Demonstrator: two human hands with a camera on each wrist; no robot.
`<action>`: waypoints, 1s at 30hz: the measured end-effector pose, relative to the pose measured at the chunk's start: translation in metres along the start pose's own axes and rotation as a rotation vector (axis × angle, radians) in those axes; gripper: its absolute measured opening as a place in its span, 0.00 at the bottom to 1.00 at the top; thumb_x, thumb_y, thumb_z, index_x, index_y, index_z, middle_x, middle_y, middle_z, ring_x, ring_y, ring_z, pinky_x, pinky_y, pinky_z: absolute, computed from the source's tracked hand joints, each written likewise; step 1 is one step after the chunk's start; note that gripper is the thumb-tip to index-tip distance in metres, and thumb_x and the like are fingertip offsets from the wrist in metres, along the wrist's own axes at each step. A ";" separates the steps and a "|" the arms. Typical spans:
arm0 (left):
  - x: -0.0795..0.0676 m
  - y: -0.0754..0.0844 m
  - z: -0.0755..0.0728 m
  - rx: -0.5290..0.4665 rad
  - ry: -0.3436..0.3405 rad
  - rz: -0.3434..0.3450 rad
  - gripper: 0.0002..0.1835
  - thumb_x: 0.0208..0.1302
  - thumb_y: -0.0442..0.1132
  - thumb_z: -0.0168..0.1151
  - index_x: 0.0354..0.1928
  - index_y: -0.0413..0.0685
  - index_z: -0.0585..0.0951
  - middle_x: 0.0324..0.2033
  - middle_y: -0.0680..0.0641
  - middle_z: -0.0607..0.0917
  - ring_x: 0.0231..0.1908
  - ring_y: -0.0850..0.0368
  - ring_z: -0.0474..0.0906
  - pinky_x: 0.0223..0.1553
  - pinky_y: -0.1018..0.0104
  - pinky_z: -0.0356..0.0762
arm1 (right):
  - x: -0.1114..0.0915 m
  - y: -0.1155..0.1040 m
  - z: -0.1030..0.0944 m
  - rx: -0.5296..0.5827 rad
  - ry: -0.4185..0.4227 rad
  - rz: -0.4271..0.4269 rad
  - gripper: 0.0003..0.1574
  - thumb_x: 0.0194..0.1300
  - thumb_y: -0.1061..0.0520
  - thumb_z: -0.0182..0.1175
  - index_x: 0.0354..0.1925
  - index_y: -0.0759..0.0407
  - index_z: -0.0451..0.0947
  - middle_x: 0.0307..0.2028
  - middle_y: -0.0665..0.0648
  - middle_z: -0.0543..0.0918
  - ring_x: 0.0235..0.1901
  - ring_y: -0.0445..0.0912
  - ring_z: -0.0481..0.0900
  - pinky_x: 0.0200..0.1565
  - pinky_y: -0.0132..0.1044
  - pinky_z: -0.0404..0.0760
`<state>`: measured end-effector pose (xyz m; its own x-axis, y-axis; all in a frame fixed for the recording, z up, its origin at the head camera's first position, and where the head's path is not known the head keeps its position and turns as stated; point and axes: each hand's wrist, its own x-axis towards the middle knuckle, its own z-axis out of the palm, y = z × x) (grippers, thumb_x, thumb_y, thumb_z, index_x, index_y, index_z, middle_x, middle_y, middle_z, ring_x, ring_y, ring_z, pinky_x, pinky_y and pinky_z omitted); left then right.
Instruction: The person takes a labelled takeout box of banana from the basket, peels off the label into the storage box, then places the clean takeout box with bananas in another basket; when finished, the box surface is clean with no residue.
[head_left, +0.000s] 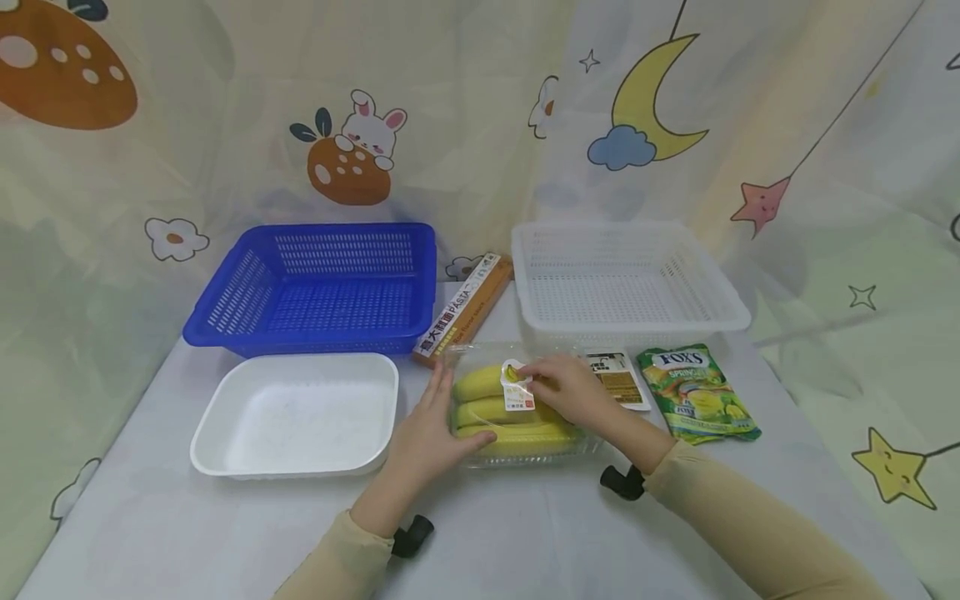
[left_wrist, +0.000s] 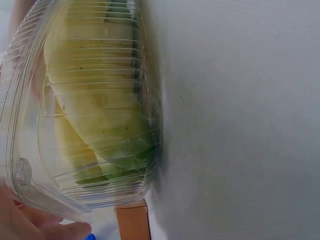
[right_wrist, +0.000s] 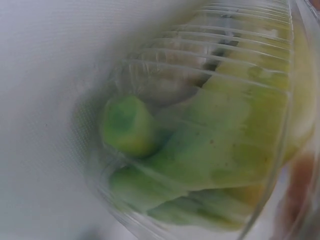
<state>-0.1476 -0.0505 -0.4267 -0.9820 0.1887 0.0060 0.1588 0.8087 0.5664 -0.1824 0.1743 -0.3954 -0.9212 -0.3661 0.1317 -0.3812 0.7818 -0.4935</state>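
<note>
A clear plastic clamshell box (head_left: 517, 457) holds several bananas (head_left: 480, 412), yellow along the body and green at the tips in the wrist views. A white label (head_left: 519, 400) with a banana picture lies on its lid. My left hand (head_left: 431, 433) rests against the box's left side, fingers extended toward the back and thumb reaching along the front. In the left wrist view, its fingers (left_wrist: 65, 231) are by the lid's rim. My right hand (head_left: 573, 392) reaches over the lid from the right, its thumb and forefinger pinching the label's right edge.
Behind stand a blue basket (head_left: 315, 340) and a white basket (head_left: 633, 321), with a pasta box (head_left: 465, 308) leaning between them. A white tray (head_left: 296, 417) is at left. A flat dark-labelled pack (head_left: 621, 382) and a green FOX'S bag (head_left: 697, 396) lie at right.
</note>
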 end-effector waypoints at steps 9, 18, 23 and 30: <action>-0.001 0.001 -0.001 -0.011 0.009 0.004 0.60 0.40 0.73 0.59 0.70 0.49 0.49 0.71 0.51 0.44 0.66 0.44 0.55 0.57 0.44 0.67 | 0.000 0.001 -0.002 0.126 0.002 0.044 0.13 0.61 0.56 0.57 0.45 0.51 0.80 0.46 0.52 0.82 0.45 0.47 0.77 0.47 0.44 0.77; -0.002 0.002 -0.002 -0.019 0.015 0.011 0.59 0.41 0.72 0.60 0.70 0.48 0.49 0.71 0.51 0.44 0.66 0.44 0.55 0.58 0.43 0.66 | -0.006 0.000 -0.010 0.219 -0.006 0.073 0.14 0.62 0.56 0.56 0.48 0.52 0.79 0.45 0.52 0.81 0.38 0.44 0.73 0.33 0.33 0.74; -0.001 0.001 -0.001 -0.001 0.030 0.025 0.59 0.41 0.73 0.58 0.70 0.48 0.51 0.71 0.51 0.46 0.67 0.46 0.54 0.58 0.44 0.65 | -0.011 -0.006 -0.020 0.252 0.002 0.075 0.14 0.62 0.56 0.57 0.47 0.54 0.79 0.42 0.53 0.81 0.36 0.44 0.72 0.26 0.30 0.70; -0.004 0.000 -0.006 -0.026 0.133 0.118 0.49 0.51 0.65 0.57 0.70 0.52 0.51 0.70 0.46 0.51 0.66 0.43 0.56 0.57 0.42 0.65 | -0.009 -0.027 -0.033 0.319 -0.002 0.064 0.15 0.62 0.53 0.57 0.48 0.53 0.79 0.46 0.53 0.82 0.39 0.45 0.74 0.34 0.33 0.72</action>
<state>-0.1438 -0.0541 -0.4219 -0.9619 0.2042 0.1820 0.2726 0.7702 0.5765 -0.1667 0.1728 -0.3546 -0.9422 -0.3226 0.0901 -0.2787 0.6059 -0.7451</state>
